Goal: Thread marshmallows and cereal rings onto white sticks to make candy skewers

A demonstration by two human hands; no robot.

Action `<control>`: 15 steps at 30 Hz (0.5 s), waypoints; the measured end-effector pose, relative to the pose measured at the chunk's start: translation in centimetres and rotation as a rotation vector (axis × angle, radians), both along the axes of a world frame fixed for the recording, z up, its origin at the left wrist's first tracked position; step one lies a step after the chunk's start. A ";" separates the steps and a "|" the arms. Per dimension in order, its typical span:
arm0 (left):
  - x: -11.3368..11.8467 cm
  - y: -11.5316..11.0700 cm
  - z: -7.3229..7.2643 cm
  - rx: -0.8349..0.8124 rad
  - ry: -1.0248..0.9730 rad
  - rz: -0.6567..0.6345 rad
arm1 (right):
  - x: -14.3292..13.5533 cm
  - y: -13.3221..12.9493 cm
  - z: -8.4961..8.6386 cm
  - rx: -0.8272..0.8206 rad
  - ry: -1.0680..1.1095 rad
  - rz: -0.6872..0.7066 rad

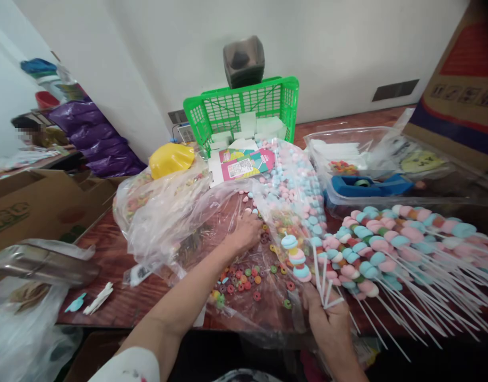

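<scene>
My left hand [248, 232] reaches onto the clear plastic sheet, its fingertips at a few small pink and blue candies; whether it pinches one is too small to tell. My right hand [327, 315], near the front edge, holds several white sticks [322, 270] and a skewer of candy [296, 259] in blue, yellow, pink and red. Ring-shaped candies [244, 278] in red, orange and green lie between my arms. Beyond my hands, a clear bag of pink and blue candies [293, 175] lies open. Many finished-looking candy skewers [381, 244] are piled at the right, sticks toward me.
A green basket [241, 98] holding white boxes stands at the back. A clear tub [351, 201] with a blue tape dispenser [367, 185] is behind the pile. Left are plastic bags [164, 212], a metal flask [48, 265] and cartons [48, 212]. A person [36, 132] sits far left.
</scene>
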State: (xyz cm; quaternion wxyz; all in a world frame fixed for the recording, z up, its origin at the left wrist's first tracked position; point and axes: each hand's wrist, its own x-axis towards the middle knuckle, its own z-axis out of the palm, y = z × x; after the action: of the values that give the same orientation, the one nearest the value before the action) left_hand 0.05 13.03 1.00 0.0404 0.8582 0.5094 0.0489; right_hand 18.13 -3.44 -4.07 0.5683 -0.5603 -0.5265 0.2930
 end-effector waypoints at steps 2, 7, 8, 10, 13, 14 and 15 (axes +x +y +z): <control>0.1 -0.3 -0.7 0.018 -0.006 0.004 | 0.1 -0.1 0.0 0.008 -0.042 0.024; -0.8 -0.9 -1.6 0.029 -0.049 -0.048 | 0.0 -0.1 0.5 0.055 -0.155 0.028; -1.0 -1.0 -1.6 0.038 -0.090 -0.058 | 0.0 0.0 0.6 0.072 -0.175 0.028; -1.6 -1.6 -1.5 0.055 -0.261 -0.066 | -0.1 0.2 0.7 0.101 -0.198 0.042; -2.3 -3.3 -1.1 -0.009 -0.695 0.004 | -0.3 0.3 0.5 0.110 -0.196 0.066; -2.5 -4.1 -1.0 -0.066 -0.843 0.052 | -0.4 0.2 0.4 0.104 -0.198 0.071; -2.6 -5.0 -0.8 -0.132 -0.984 0.105 | -0.5 0.2 0.2 0.101 -0.203 0.071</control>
State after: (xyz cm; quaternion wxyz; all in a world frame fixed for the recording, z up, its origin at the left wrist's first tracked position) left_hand -2.60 8.06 0.19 0.3279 0.7022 0.4742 0.4177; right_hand 17.67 -3.29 -3.84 0.5287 -0.5387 -0.6150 0.2281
